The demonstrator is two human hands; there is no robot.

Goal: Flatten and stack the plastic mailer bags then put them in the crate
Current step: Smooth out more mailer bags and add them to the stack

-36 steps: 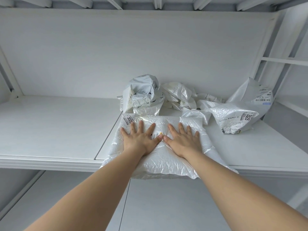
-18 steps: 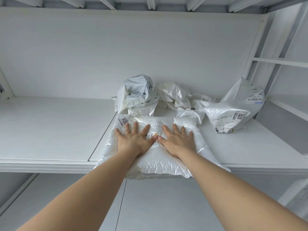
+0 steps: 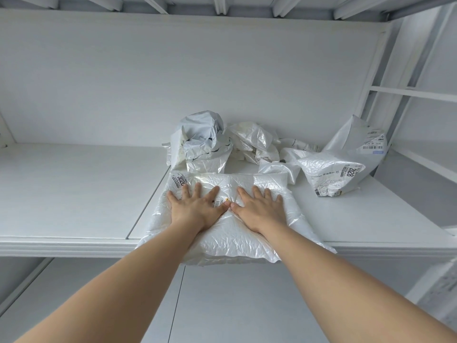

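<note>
A wrinkled white plastic mailer bag (image 3: 230,241) lies spread on the white shelf (image 3: 74,194), its near edge hanging over the shelf's front. My left hand (image 3: 195,209) and my right hand (image 3: 259,209) press flat on it side by side, fingers straight and spread, thumbs nearly touching. Behind it lie crumpled mailers: a grey-white one (image 3: 200,142), a translucent one (image 3: 254,142), one printed with 2028 (image 3: 329,174) and a grey one with a label (image 3: 363,142) leaning at the back right. No crate is in view.
The shelf has a white back wall (image 3: 173,82) and a white upright frame (image 3: 385,82) at the right. A lower shelf surface (image 3: 222,305) shows beneath. Open shelf surface stretches to the left of the bags.
Both hands stay pressed flat on the mailer in much the same spot. The camera view has shifted slightly, and the bag looks a little flatter.
</note>
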